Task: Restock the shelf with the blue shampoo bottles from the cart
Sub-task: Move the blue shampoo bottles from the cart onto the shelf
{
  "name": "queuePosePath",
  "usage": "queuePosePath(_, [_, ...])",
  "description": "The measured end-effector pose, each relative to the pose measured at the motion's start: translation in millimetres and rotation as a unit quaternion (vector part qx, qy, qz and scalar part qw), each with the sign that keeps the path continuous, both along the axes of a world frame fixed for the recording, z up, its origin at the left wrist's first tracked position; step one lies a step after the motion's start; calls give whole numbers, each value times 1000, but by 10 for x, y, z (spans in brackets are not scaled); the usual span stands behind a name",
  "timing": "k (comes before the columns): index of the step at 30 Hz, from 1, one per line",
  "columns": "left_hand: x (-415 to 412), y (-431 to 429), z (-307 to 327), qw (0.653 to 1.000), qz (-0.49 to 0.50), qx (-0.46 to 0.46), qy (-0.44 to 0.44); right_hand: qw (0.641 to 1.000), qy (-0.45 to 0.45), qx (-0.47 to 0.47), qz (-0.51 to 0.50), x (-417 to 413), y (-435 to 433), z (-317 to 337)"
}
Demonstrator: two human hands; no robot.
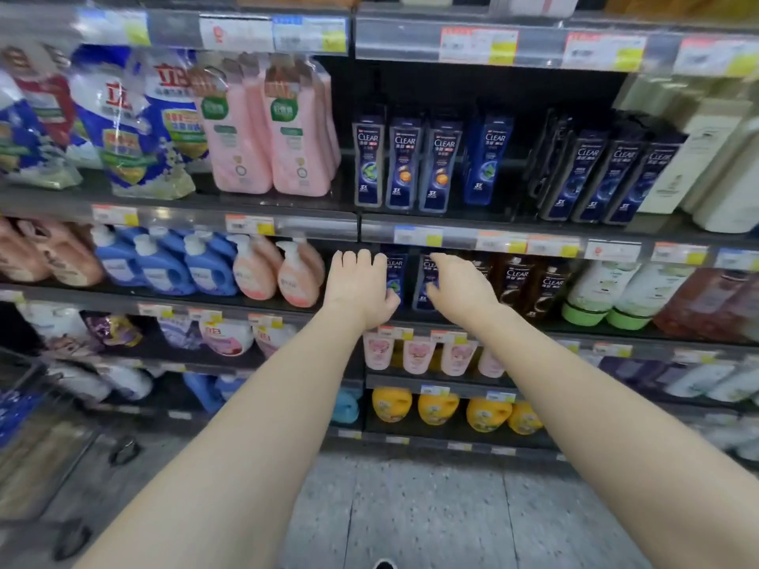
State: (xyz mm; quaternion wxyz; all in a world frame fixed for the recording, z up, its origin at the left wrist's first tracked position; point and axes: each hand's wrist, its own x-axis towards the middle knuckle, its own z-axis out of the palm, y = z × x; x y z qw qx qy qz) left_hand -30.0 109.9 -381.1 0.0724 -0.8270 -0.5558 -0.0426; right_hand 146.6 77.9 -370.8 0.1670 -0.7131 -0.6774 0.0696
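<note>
Two dark blue shampoo bottles stand side by side on the middle shelf (pixel 472 322) just under its price rail. My left hand (pixel 359 289) reaches in with fingers stretched forward, its thumb touching the left blue bottle (pixel 395 277). My right hand (pixel 462 291) holds the right blue bottle (pixel 427 299), fingers over its top and thumb on its front. More blue bottles of the same brand (pixel 404 166) line the shelf above. The cart (pixel 45 429) is at the lower left, blurred, with something blue (pixel 16 412) inside.
Brown bottles of the same brand (pixel 530 285) stand right of my hands, and peach pump bottles (pixel 295 277) stand to the left. Pink bottles (pixel 419 355) and yellow jugs (pixel 435 408) fill the lower shelves. Grey floor (pixel 410 511) lies below.
</note>
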Motion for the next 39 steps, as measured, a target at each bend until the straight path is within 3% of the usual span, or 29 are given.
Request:
queuePosePath(11, [-2146,-1371,-327,979,177,-88,57,984,25,-54,165,-2160,-548,-352])
queuePosePath(21, [-4989,-1999,-632,910,397,-115,39,918,-19,-49,394,-5255,-553,-580])
queuePosePath(26, [-6556,-2126,-872,858,493,-144,5,868,-46,-68,490,-6956,-458,-892])
queuePosePath(30, [-7561,-2170,-1025,830,534,-159,-4,848,-51,-90,520,-8055,-380,-1091])
queuePosePath(39, [-8975,-1485,-1498,788,578,-204,-51,818,-86,-148,549,-9824,442,-1622])
